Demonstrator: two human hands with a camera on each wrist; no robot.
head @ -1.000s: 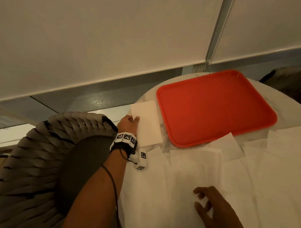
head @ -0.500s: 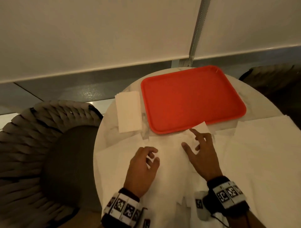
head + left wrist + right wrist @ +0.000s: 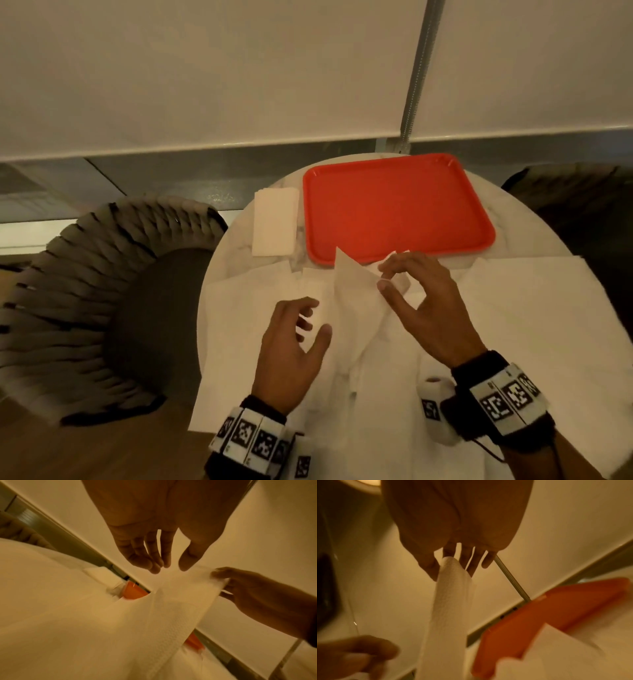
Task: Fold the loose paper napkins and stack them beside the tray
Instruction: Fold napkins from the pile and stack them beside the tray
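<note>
An orange-red tray (image 3: 397, 205) lies at the far side of the round white table (image 3: 236, 240). A small stack of folded white napkins (image 3: 274, 222) sits just left of the tray. Several loose unfolded napkins (image 3: 513, 325) cover the near half of the table. My right hand (image 3: 383, 281) pinches the far corner of one loose napkin (image 3: 356, 298) between thumb and forefinger and lifts it off the pile; the same napkin (image 3: 452, 601) hangs from those fingers in the right wrist view. My left hand (image 3: 308, 325) hovers just left of the lifted napkin (image 3: 180, 601), fingers relaxed, holding nothing.
A woven grey chair (image 3: 85, 291) stands close to the table's left edge. Another dark chair (image 3: 575, 192) is at the far right. A pale roller blind (image 3: 239, 68) with a metal strip (image 3: 416, 75) hangs behind the table.
A second ago my left hand was at the folded stack; it has come back to the loose pile. My right hand has pinched a napkin corner near the tray and lifted it.
</note>
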